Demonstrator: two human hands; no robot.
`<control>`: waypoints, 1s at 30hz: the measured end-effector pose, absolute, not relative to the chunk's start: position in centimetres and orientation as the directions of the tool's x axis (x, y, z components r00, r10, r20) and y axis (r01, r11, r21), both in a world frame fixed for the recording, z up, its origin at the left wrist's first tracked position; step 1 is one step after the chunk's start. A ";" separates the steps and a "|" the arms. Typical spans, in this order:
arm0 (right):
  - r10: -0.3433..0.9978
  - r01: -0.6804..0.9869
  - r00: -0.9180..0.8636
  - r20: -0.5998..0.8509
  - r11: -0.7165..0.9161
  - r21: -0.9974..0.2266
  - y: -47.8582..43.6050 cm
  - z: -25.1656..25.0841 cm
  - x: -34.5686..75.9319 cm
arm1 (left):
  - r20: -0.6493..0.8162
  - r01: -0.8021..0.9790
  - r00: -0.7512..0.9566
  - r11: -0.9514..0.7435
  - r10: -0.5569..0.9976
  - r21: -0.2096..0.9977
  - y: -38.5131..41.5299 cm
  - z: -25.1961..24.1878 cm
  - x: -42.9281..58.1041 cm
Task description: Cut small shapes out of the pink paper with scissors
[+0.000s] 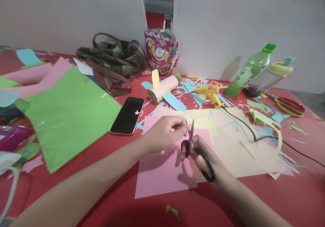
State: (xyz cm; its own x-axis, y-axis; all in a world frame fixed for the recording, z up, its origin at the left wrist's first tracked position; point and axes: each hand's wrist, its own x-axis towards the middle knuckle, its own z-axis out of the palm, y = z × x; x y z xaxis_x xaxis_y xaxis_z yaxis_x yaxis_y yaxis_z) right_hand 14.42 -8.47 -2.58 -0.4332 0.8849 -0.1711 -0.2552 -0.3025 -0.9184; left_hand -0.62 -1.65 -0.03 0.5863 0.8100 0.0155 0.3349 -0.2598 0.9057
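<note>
My right hand (203, 156) holds black-handled scissors (208, 164), fingers in the loops and the blades pointing up and parted. Just left of the blades, my left hand (169, 132) is closed in a pinch; what its fingertips hold is too small to make out. Both hands are above a pink sheet (162, 179), which overlaps a cream sheet (233, 159) on the red table (106, 189). A black phone (127, 115) with a small pink star (137, 112) on its screen lies beyond my left forearm.
Green sheets (73, 118) lie at left. Behind are a plaid bag (119, 57), a snack bag (161, 52) and a paper-covered tube (164, 87). A yellow glue gun (209, 93) trails a black cord. A green bottle (250, 69), a clear cup (270, 78) and red-and-yellow-handled tools (289, 105) stand or lie at right.
</note>
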 end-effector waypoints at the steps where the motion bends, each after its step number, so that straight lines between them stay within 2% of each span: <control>1: 0.885 -0.251 -0.432 -0.173 -0.302 -0.920 -8.5 -2.6 14.4 | 0.016 0.335 0.586 -0.260 0.810 0.906 -1.7 0.0 -0.6; 12: 0.893 -0.250 -0.421 -0.157 -0.281 -0.927 -8.5 -2.9 14.4 | 0.011 0.346 0.587 -0.263 0.810 0.901 -1.8 -0.1 -0.7; 23: 0.887 -0.224 -0.416 -0.201 -0.315 -0.922 -8.6 -2.5 14.5 | 0.019 0.347 0.586 -0.272 0.810 0.898 -1.7 0.1 -0.7; 30: 0.886 -0.259 -0.442 -0.141 -0.277 -0.925 -8.4 -2.8 14.5 | 0.017 0.361 0.596 -0.287 0.803 0.888 -1.7 0.1 -0.8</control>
State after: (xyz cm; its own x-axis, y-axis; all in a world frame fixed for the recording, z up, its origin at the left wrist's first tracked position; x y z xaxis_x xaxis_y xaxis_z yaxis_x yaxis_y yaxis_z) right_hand 14.47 -8.42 -2.80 -0.4423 0.8857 -0.1411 -0.2595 -0.2770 -0.9252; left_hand -0.77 -1.69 0.06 0.5956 0.8031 0.0172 0.3608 -0.2865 0.8875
